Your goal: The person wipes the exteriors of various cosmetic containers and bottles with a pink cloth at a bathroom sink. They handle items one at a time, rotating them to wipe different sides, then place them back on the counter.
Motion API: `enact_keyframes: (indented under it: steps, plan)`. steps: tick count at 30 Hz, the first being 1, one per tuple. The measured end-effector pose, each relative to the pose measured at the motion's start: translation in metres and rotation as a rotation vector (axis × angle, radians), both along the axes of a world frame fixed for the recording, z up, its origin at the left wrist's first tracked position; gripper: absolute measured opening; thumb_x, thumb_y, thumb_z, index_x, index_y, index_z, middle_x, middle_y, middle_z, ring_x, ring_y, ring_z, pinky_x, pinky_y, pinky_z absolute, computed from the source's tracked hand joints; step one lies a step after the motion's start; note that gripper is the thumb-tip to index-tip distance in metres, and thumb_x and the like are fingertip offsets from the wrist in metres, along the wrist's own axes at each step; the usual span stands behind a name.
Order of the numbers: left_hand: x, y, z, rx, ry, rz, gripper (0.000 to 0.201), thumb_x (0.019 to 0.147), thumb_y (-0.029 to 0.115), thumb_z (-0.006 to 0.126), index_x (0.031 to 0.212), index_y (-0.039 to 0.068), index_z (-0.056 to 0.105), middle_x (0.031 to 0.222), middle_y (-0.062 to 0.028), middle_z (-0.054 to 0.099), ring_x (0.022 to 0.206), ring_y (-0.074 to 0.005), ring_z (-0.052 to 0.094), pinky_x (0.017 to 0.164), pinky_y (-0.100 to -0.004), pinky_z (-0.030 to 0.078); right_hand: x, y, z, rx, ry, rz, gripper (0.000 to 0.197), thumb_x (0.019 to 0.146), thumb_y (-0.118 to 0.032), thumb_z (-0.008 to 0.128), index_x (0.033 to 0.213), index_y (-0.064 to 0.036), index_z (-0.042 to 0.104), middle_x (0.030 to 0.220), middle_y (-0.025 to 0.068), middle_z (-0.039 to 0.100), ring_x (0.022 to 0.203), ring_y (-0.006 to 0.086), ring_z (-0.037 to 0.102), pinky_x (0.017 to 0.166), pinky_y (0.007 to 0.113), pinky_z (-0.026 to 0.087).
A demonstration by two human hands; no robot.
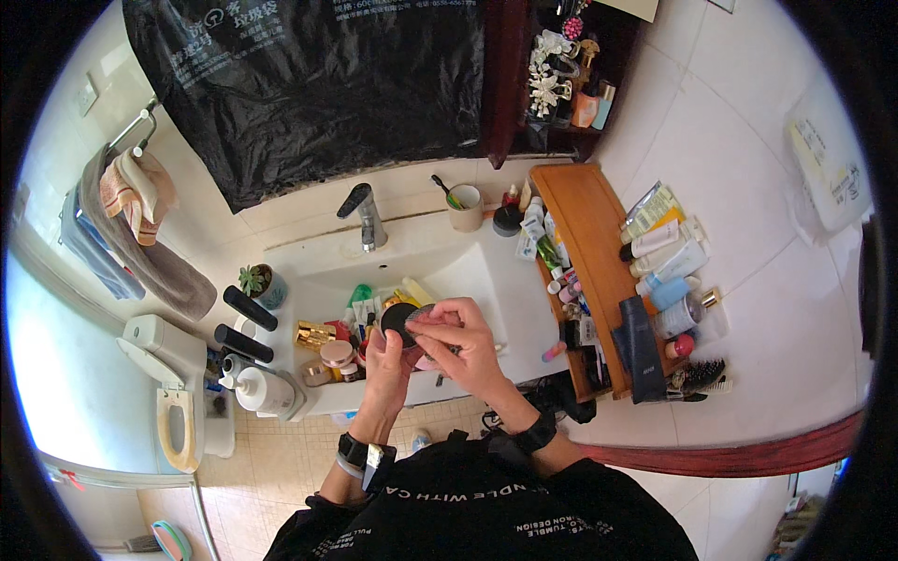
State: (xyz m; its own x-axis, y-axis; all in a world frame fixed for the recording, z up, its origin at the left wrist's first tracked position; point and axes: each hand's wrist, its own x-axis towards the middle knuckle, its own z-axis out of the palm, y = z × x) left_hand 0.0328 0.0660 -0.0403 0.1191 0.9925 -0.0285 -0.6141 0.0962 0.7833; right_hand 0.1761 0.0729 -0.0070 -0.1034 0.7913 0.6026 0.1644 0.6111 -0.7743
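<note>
Over the white sink I hold a round, flat black disc, like a compact or a lid, with my left hand closed around its near edge. My right hand meets it from the right. Its thumb and fingertips pinch a thin, grey, finely patterned round piece beside the disc; what kind of thing it is, I cannot tell. Beneath both hands, cosmetics fill the basin's left part, among them a gold box, a pink-lidded jar and a green item. My hands partly hide this pile.
A chrome faucet and a cup with a toothbrush stand at the back. Right of the basin, a brown wooden board lies between rows of tubes and bottles. A white pump bottle and potted succulent are at left.
</note>
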Motion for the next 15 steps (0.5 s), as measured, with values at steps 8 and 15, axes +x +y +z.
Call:
enact_keyframes:
  steps: [8,15]
  plan:
    - [-0.002,0.002,-0.009,-0.019,0.094,-0.013,0.038,0.094,0.035,0.057,0.109,0.004,0.041,0.111,-0.0088,0.058,0.101,-0.0179,0.06,0.083,-0.0336,0.053,-0.004,0.009,-0.004,0.09,-0.125,-0.045,0.023,0.077,-0.009,0.071,0.1,-0.0132,0.074,0.096,0.0029,0.055,0.088,0.0192,0.052,0.076,0.03,0.045]
    - [-0.008,0.004,0.0,-0.144,-0.34,-0.08,0.059,0.095,0.051,0.044,0.131,0.004,0.041,0.126,-0.0125,0.053,0.114,-0.0255,0.056,0.098,-0.037,0.047,0.01,0.008,-0.015,-0.371,0.265,0.013,0.021,0.087,-0.011,0.063,0.106,-0.0055,0.071,0.104,0.0059,0.056,0.093,0.0134,0.055,0.083,0.025,0.044]
